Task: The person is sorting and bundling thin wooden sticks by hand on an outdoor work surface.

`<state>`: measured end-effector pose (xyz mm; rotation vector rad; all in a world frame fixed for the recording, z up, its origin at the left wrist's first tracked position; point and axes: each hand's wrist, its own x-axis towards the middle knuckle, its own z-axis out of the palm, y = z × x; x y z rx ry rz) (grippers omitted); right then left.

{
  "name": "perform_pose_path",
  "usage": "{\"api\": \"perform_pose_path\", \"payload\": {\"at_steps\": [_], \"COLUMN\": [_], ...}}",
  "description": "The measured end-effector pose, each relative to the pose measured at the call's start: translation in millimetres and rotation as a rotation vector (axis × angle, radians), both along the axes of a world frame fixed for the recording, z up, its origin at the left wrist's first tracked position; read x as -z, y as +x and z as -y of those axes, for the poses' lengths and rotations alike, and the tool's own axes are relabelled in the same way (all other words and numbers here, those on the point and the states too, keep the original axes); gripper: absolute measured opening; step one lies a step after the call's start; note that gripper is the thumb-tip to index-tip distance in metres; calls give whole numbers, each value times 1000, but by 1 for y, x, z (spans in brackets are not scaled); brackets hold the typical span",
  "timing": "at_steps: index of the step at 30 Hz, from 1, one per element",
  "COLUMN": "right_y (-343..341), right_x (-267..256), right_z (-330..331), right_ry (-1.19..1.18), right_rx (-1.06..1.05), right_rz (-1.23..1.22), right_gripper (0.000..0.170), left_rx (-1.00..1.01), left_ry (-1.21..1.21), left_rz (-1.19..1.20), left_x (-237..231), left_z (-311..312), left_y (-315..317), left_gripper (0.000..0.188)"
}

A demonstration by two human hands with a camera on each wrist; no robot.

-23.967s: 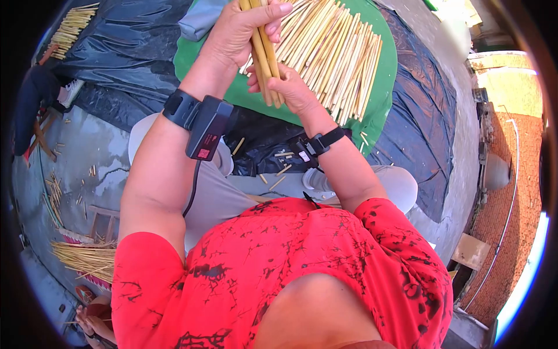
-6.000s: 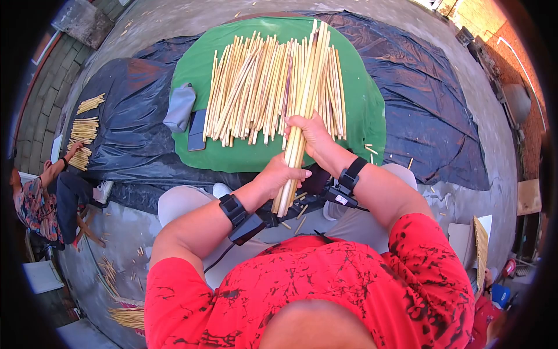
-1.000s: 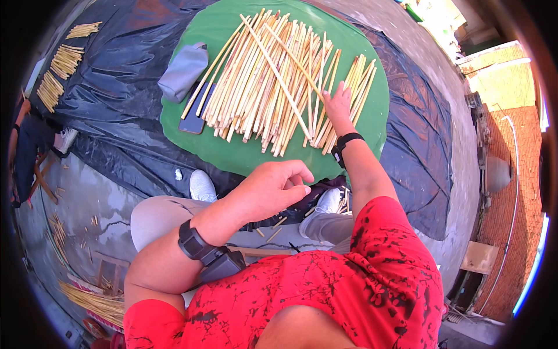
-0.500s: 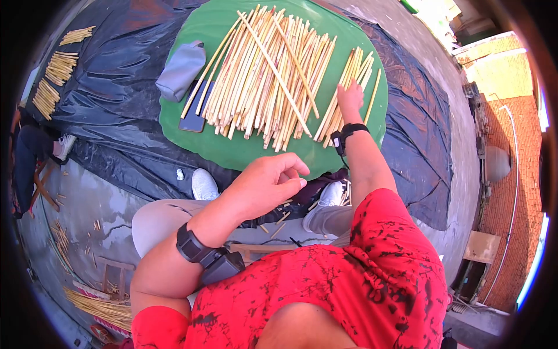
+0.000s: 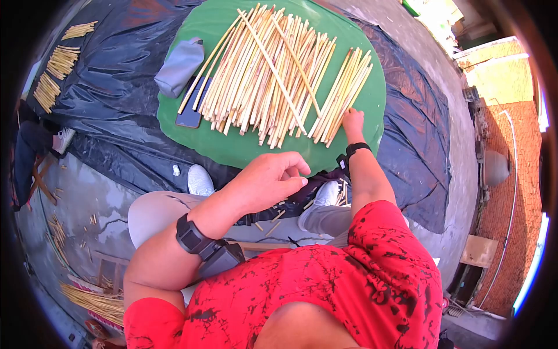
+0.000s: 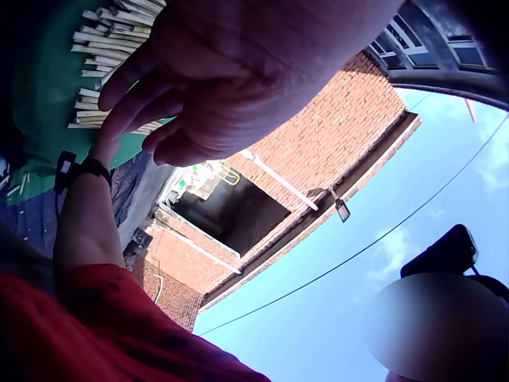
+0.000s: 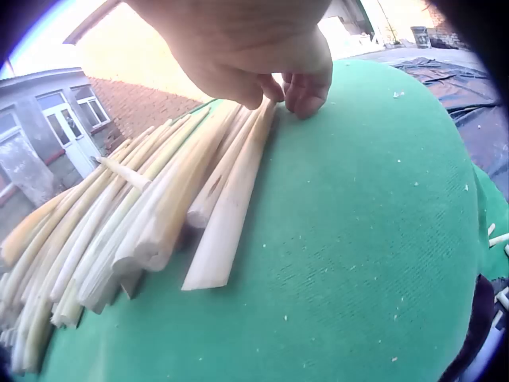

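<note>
A broad pile of pale yellow sticks [image 5: 256,81] lies on a round green cloth [image 5: 221,152], two of them slanting across the top. To its right is a narrower bundle of sticks [image 5: 338,99]. My right hand [image 5: 353,123] is at this bundle's right side. In the right wrist view, its curled thumb and fingers pinch the outermost stick [image 7: 232,211], whose cut end points toward the camera. My left hand [image 5: 267,181] hovers over my lap, fingers loosely bent and holding nothing. Its palm and fingers [image 6: 139,103] show in the left wrist view.
A grey-blue pouch [image 5: 179,67] and a dark phone [image 5: 189,113] lie left of the big pile, sticks overlapping the phone. Black plastic sheeting [image 5: 116,87] spreads beneath the cloth. Small stick bundles [image 5: 61,61] lie far left, near another person's leg [image 5: 35,145].
Over the last second, my right hand has come nearer along the right bundle, which now sits tighter together. The long bundle held in both hands six seconds ago is out of them. My left hand stays still.
</note>
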<state>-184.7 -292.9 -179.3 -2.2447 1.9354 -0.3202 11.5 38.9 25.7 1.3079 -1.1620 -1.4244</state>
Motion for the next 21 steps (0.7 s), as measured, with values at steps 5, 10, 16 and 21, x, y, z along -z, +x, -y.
{"api": "perform_pose_path", "payload": {"at_steps": [5,10,16,21], "right_y": [19,89,143,149], "right_x": [-10,-18,-12,0], "right_z": [9,-2,-10,-15], "right_ry": [-226,-26,287,642], "right_rx": [5,-288,-20,99], "right_rz": [-65,108,215,915], "right_gripper": [36,60,75,62], "left_rx": [26,18,-18,3], "left_ry": [1,-7,-22,-47], "left_rz": [43,43,10,42], "left_x": [1,0,-1,-2], "left_z": [0,-1,-2,-7], "left_y": [0,3,7,10], "left_gripper": [18,18,17,16]}}
